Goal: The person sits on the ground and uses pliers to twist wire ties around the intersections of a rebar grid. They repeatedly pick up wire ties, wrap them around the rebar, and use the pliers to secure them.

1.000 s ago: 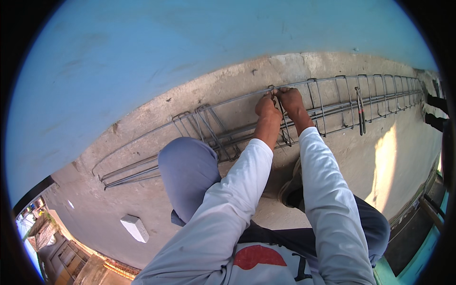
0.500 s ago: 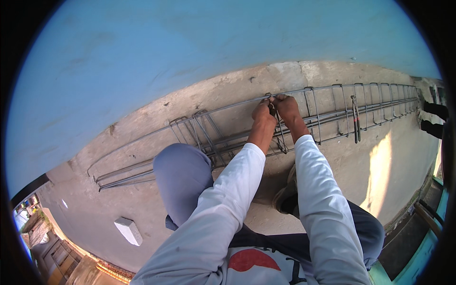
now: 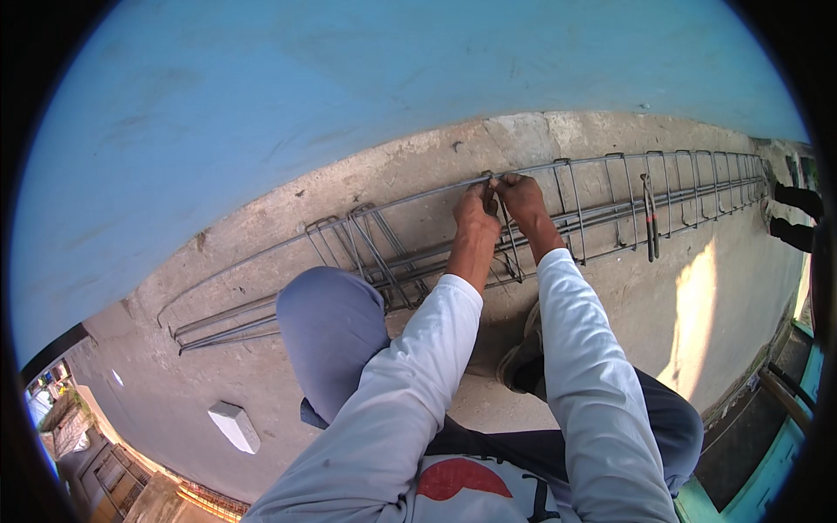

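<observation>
A long steel rebar cage [image 3: 580, 218] of straight rods and square stirrups lies on the concrete slab [image 3: 209, 410], alongside a blue painted wall [image 3: 375, 70]. My left hand [image 3: 478, 213] is closed at a joint where a stirrup meets the upper rod, thumb and fingers pinched. My right hand [image 3: 521, 199] is pinched at the same joint, just right of the left, fingertips almost touching it. What the fingertips grip is too small and hidden to tell. A tool with red-marked handles [image 3: 651, 227], like pincers, rests across the cage to the right.
My bent knee [image 3: 327, 336] is close to the cage's left part. A white block [image 3: 234, 425] lies at lower left. At the far right are another person's dark-clad legs [image 3: 789, 228]. A ledge with dark bars [image 3: 785, 397] runs along the lower right edge.
Over the last second the view has shifted, so the cage appears slightly lower and farther left. Both hands stay at the same joint; the left hand's fingers have shifted slightly.
</observation>
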A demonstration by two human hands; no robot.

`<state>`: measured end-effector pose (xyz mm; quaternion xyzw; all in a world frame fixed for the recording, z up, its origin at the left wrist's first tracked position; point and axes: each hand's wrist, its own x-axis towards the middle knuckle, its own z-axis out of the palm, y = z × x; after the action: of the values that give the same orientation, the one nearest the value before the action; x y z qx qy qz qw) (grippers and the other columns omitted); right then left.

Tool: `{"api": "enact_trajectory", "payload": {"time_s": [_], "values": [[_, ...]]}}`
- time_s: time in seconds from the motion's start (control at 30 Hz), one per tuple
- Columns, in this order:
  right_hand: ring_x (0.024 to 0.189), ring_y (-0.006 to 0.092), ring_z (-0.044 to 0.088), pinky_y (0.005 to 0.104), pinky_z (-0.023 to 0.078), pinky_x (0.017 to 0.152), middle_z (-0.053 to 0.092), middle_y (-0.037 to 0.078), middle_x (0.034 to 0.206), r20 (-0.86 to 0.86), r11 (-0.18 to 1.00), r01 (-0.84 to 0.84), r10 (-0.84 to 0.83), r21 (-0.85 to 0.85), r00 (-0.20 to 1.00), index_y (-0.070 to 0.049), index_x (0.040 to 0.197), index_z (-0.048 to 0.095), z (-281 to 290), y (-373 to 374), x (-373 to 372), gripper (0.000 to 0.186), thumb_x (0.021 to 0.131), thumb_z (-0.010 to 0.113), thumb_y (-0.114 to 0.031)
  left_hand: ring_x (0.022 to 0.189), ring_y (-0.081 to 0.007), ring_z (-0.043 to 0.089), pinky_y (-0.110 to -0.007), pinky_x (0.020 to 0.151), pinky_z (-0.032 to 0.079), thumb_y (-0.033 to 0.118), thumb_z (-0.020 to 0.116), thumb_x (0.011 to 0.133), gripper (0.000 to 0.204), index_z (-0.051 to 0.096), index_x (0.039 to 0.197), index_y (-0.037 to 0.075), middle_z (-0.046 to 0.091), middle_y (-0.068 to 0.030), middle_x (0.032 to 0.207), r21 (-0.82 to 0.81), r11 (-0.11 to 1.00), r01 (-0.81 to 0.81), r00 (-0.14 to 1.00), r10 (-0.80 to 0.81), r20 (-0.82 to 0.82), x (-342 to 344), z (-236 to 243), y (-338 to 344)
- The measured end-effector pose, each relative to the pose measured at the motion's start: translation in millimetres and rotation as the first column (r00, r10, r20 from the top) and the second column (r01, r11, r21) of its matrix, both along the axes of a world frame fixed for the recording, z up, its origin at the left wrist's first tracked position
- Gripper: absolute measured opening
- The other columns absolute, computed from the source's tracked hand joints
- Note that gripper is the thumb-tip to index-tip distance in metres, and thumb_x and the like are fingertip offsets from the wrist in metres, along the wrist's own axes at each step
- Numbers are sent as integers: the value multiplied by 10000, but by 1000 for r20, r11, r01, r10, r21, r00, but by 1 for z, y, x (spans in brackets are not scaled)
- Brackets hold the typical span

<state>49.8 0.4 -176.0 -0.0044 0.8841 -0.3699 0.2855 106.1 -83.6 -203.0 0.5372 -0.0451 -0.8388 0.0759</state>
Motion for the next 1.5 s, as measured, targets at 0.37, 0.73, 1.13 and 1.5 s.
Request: {"api": "enact_trajectory", "payload": {"time_s": [0.37, 0.73, 1.13, 1.5], "values": [[809, 302, 657, 417, 508, 754, 723, 163, 852, -5, 1000, -23, 23, 12, 1000, -45, 965, 748, -9, 8, -4, 345, 924, 709, -386, 796, -177, 618, -304, 738, 523, 23, 577, 938, 74, 625, 994, 28, 642, -73, 916, -22, 993, -115, 991, 113, -74, 1, 8, 6], [737, 306, 635, 402, 497, 730, 718, 192, 836, -87, 996, -48, 54, 72, 995, -7, 982, 732, -1, 0, 2, 360, 926, 724, -363, 912, -226, 675, -339, 815, 562, -10, 585, 900, 332, 586, 1230, 26, 663, -95, 1042, -229, 972, -51, 981, 5, -195, 8, -5, 3], [1022, 409, 679, 450, 522, 895, 732, 214, 1021, -53, 976, -134, 145, 174, 988, -71, 1078, 747, -8, -2, -6, 405, 928, 694, -443, 1086, -295, 687, -469, 996, 446, 285, 671, 888, 225, 811, 1038, 194, 773, -81, 1062, -449, -453, 770, 300, -364, 882, -19, 49, -74], [999, 402, 686, 447, 519, 870, 734, 215, 1001, -45, 994, -77, 81, 77, 996, -57, 1064, 745, -4, 5, -2, 396, 933, 699, -428, 1108, -277, 693, -480, 1042, 447, 309, 707, 875, 210, 815, 1022, 206, 759, -72, 1150, -598, -209, 774, 320, -686, 653, -30, 23, -78]]}}
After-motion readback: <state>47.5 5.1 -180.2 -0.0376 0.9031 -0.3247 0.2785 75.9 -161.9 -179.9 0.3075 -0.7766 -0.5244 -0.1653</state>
